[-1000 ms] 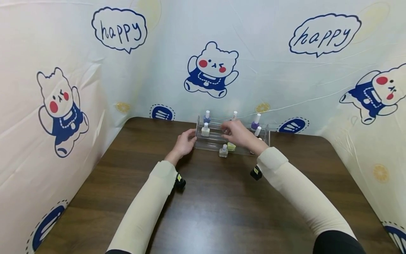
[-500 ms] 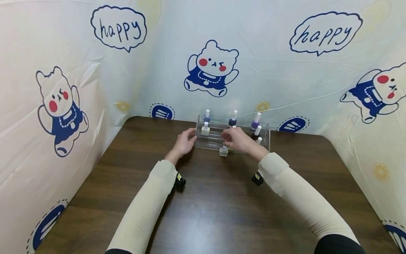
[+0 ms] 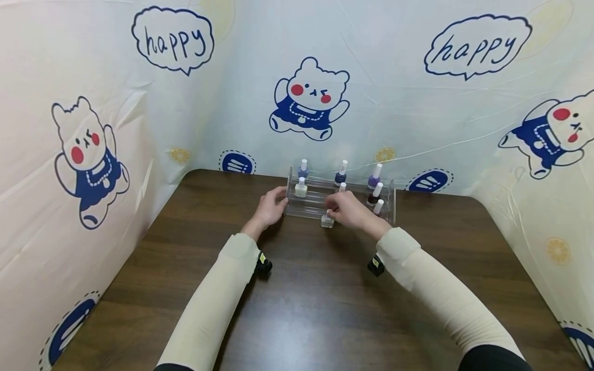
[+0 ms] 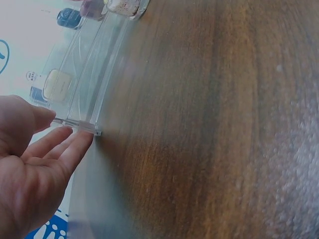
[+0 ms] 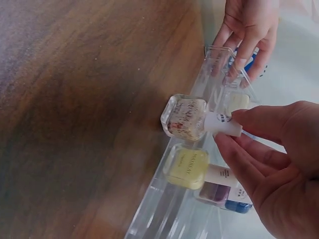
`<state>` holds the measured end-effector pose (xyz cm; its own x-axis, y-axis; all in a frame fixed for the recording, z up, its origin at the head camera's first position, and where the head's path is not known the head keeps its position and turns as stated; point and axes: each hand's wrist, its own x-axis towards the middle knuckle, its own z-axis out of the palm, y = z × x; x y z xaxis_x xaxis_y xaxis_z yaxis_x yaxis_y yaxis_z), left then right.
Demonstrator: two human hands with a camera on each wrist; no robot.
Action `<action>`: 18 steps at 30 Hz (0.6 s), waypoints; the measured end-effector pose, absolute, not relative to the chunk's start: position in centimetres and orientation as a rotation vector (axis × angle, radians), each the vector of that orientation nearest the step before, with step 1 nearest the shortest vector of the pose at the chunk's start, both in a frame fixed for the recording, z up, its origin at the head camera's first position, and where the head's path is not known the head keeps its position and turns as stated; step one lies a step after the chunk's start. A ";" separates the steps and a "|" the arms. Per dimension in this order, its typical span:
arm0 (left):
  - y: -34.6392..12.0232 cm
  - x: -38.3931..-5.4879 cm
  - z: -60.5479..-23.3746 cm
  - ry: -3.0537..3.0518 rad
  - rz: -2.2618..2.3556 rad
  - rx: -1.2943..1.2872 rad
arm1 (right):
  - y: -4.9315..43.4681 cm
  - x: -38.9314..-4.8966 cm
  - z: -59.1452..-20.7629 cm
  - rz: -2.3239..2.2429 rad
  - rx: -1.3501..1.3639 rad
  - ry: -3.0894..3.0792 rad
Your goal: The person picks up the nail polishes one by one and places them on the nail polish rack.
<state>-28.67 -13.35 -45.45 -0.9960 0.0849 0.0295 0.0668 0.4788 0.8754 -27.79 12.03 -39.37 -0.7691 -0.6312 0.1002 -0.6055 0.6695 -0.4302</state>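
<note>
A clear acrylic tiered rack (image 3: 306, 208) holding several nail polish bottles stands at the back of the table. My left hand (image 3: 270, 207) holds its left end panel, thumb and fingers on either side of the panel (image 4: 79, 127) in the left wrist view. At the front of the rack, my right hand (image 3: 349, 210) pinches the white cap of a clear, glitter-flecked nail polish bottle (image 5: 187, 118). Beside that bottle, a yellow nail polish bottle (image 5: 188, 167) sits on the front tier. The right hand hides part of the rack's middle in the head view.
Blue (image 3: 303, 173), dark blue (image 3: 341, 178) and purple (image 3: 374, 181) bottles line the top tier. A whitish bottle (image 3: 300, 191) and a dark one (image 3: 373, 199) sit one tier lower. Patterned cloth (image 3: 250, 93) rises behind the wooden table (image 3: 297, 299).
My right hand has come down from the middle tier to the front, and its fingers are now at the glittery bottle's cap. The left hand has stayed on the rack's end.
</note>
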 end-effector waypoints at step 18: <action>-13.2 -28.8 -45.4 2.668 1.583 0.102 | 12.2 -27.6 -40.2 -0.822 -1.000 2.832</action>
